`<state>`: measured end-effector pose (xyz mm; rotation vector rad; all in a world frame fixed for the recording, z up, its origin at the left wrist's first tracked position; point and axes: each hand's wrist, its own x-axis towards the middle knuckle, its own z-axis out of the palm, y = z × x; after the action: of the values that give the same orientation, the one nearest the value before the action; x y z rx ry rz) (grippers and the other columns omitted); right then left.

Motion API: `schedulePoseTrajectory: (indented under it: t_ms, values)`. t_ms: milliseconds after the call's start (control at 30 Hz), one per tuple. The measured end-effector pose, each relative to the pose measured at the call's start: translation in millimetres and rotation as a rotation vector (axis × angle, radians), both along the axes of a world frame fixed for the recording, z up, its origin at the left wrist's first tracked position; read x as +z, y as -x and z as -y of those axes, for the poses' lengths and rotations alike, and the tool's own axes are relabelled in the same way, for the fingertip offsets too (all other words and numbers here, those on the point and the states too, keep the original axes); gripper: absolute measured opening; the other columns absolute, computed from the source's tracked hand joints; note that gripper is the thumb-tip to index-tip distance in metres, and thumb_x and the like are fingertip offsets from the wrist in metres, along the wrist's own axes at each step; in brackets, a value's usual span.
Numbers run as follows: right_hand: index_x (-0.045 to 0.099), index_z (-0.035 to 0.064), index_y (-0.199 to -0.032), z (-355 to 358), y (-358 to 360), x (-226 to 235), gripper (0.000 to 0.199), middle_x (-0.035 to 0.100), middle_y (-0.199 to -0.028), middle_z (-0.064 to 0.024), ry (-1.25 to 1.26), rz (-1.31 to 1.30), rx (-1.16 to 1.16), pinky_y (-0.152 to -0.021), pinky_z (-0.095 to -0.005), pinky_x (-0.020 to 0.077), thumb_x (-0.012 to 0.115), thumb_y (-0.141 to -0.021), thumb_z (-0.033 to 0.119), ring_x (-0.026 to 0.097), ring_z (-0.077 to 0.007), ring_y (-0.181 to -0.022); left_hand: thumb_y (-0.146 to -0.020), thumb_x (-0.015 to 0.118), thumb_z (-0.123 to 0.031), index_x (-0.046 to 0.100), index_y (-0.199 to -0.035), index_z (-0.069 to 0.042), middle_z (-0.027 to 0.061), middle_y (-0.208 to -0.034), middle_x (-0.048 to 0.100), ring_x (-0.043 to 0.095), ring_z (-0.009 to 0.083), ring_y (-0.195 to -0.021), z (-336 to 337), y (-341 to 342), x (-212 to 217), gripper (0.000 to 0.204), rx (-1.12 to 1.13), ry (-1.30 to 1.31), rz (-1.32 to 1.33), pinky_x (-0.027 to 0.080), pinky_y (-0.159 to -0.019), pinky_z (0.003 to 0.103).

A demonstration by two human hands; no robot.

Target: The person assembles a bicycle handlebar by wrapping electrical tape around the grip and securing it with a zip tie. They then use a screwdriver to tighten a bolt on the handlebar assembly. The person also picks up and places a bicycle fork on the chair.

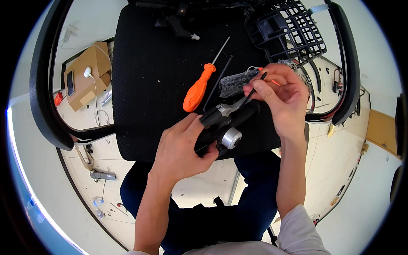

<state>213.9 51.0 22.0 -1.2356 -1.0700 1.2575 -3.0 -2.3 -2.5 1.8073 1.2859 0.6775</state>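
My left hand (180, 146) is closed around a black handlebar-like part (210, 120) held over the front of a black chair seat. A silver, dome-like cap (231, 138) with a dark centre sits on its near side, and a grey metal lever piece (229, 109) shows at its upper end. Between thumb and fingers, my right hand (280, 91) pinches a thin black rod (251, 94). Its lower end meets the grey metal piece; whether it goes in cannot be made out. Behind lies a crumpled grey cloth (236, 83), partly covered by my right fingers.
An orange-handled screwdriver (199, 88) and a black hex key (217, 83) lie on the chair seat (140, 85). A black plastic basket (293, 34) rests at the far right. Armrests (42, 76) flank the seat, and a cardboard box (87, 80) stands left on the floor.
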Motion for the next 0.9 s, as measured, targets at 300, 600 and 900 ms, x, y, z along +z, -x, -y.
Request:
schedulePoseTrajectory:
  t_ms: [300,600,900]
  values:
    - [0.063,-0.0002,-0.103,27,-16,12,0.011,0.068,-0.084,-0.0086,0.205,0.054,-0.028,-0.059,-0.0234,0.053,0.066,-0.092,0.002,0.065,-0.0125,-0.068,-0.065,0.075,-0.013,0.063,-0.094,0.001,0.0113,-0.082,0.062,0.066,0.027,-0.064,-1,4,0,0.034,0.001,0.043,-0.024,0.054,-0.059,0.034]
    - [0.065,-0.0025,-0.093,53,7,26,0.01,0.067,-0.078,-0.0095,0.02,0.696,0.283,-0.052,-0.0245,0.0485,0.069,-0.083,-0.003,0.065,-0.0165,-0.06,-0.066,0.074,-0.011,0.063,-0.101,0.002,0.0115,-0.086,0.062,0.066,0.029,-0.067,2,5,4,0.039,0.018,0.058,0.012,0.054,-0.06,0.036]
    - [0.065,-0.0011,-0.087,47,21,37,0.008,0.065,-0.069,-0.0082,0.02,0.808,0.426,-0.047,-0.0251,0.0436,0.071,-0.08,-0.001,0.059,-0.0125,-0.051,-0.065,0.074,-0.009,0.062,-0.104,0.001,0.0112,-0.088,0.062,0.065,0.0293,-0.068,8,16,1,0.042,0.009,0.066,0.033,0.054,-0.061,0.036]
